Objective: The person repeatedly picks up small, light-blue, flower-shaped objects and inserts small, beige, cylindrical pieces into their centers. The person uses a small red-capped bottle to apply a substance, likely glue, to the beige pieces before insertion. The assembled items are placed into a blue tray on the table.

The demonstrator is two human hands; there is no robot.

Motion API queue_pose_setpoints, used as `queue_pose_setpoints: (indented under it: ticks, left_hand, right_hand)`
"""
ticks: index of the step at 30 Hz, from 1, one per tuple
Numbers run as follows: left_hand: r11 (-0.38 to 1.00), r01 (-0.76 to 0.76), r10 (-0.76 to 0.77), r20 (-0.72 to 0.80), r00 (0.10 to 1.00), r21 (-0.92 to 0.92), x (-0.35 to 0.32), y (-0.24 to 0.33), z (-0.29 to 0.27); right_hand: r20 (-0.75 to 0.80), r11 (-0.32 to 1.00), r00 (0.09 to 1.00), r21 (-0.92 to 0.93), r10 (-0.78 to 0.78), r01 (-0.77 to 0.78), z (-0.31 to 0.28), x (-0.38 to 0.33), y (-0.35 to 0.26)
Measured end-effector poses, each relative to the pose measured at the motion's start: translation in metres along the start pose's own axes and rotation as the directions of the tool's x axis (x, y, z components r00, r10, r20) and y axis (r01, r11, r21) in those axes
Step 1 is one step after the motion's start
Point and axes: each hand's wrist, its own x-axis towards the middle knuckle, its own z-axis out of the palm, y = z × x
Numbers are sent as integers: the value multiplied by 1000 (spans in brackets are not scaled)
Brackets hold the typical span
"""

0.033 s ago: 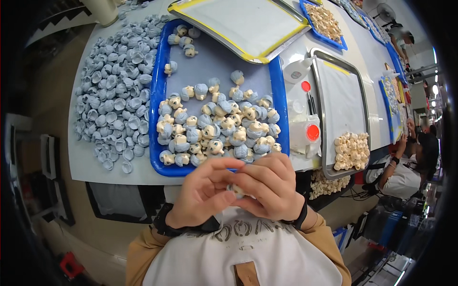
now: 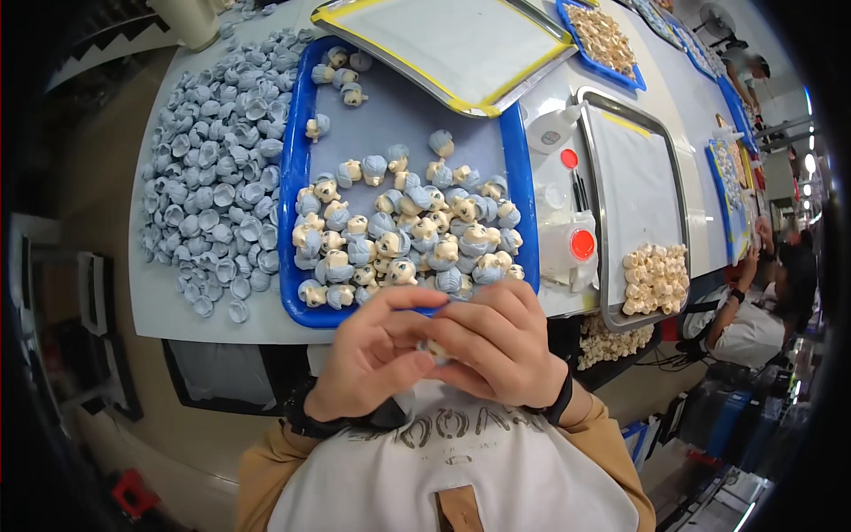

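Observation:
Close in front of my body, both hands meet around a small doll head (image 2: 433,349), cream with pale blue, mostly hidden by fingers. My left hand (image 2: 370,356) has thumb and fingers closed on its left side. From the right, my right hand (image 2: 503,344) wraps curled fingers over it. Just beyond is a blue tray (image 2: 288,222) with many cream doll heads wearing blue hair caps (image 2: 390,244), mostly crowded in its near half. Left of the tray, loose blue hair shells (image 2: 213,168) form a wide heap, some hollow side up.
A metal tray (image 2: 592,168) at right carries cream pieces (image 2: 654,279). Another, yellow-taped tray (image 2: 443,49) overlaps the blue tray's far end. Between them stand a white bottle (image 2: 554,130) and a red-capped container (image 2: 567,262). A co-worker (image 2: 753,301) sits at far right.
The doll head has shifted very slightly between my fingers. Both hands stay together in the same place, and the trays and heap look unchanged.

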Motion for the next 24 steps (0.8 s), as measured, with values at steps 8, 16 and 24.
queue_pose_setpoints:
  ticks: [8,16,24]
  left_hand:
    - [972,-189,191,-5,981,139,-10,6,-18]
    - [630,-155,478,-223,849,761,5,30,-11]
    - [551,-385,695,-152,702,741,-28,46,-22]
  right_hand:
    - [-46,908,982,391,181,-149,-16,-8,-2]
    - [-530,932,811,100,-246,349,-63,-13,-28]
    - [-761,997,645,-30,-70,73,-68,8,-52]
